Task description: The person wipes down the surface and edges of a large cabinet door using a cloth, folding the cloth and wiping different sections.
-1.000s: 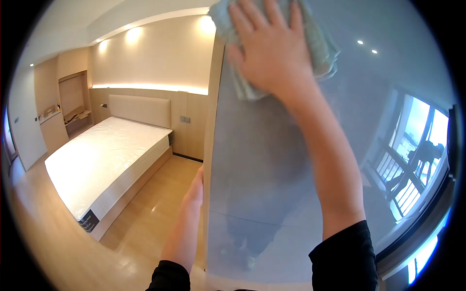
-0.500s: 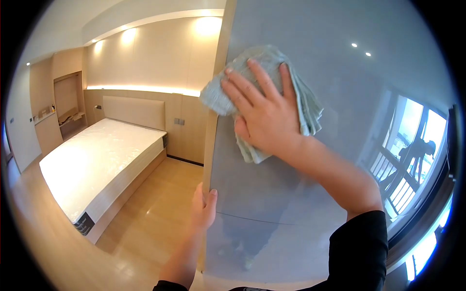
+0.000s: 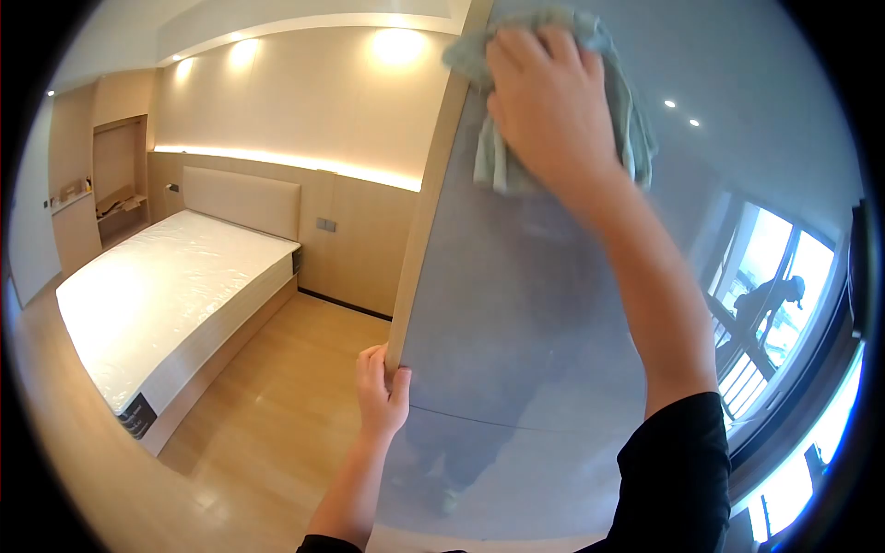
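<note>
My right hand presses a folded, pale green cleaning cloth against the upper part of a glossy grey panel. The fingers are bent over the cloth, and its loose folds hang below and to the right of the hand. One corner of the cloth reaches past the panel's light wooden edge. Lower down, my left hand grips that edge, with the thumb on the grey face and the fingers around the far side. A thin horizontal seam crosses the panel near the left hand.
On the left stands a bed with a plastic-wrapped mattress and a beige headboard. Wooden floor lies between bed and panel. Shelves are at the far left. The panel reflects a bright window and a dark figure.
My right hand has moved up and slightly right along the panel with the cloth, its fingers now more bent. The left hand keeps its place on the edge. The view has shifted a little.
</note>
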Tool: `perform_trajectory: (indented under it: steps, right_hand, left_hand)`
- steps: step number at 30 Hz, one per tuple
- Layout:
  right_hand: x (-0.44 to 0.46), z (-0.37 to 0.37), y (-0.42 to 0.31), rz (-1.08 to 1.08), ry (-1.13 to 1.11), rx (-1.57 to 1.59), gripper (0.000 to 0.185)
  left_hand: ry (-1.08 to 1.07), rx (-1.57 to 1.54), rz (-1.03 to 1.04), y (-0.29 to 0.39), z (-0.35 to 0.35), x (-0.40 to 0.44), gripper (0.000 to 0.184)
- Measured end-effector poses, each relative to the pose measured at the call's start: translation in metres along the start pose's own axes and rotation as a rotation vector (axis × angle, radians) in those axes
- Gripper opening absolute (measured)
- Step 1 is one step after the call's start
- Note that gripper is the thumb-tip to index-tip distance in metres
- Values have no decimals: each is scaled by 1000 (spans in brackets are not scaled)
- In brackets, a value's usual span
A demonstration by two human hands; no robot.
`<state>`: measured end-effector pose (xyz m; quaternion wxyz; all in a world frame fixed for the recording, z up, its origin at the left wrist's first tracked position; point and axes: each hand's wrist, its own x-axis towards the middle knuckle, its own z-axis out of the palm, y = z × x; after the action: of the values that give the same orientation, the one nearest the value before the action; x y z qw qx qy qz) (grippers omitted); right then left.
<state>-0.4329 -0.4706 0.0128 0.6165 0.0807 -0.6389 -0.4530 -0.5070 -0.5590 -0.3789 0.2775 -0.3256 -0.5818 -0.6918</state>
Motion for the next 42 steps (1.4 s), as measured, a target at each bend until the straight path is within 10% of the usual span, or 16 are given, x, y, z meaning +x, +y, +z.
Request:
perform_trajectory:
  steps: [42]
  right_hand:
    - [-6, 14, 13, -68, 189, 97, 13]
  left_hand:
    - [221, 264, 239, -8, 38, -6, 41]
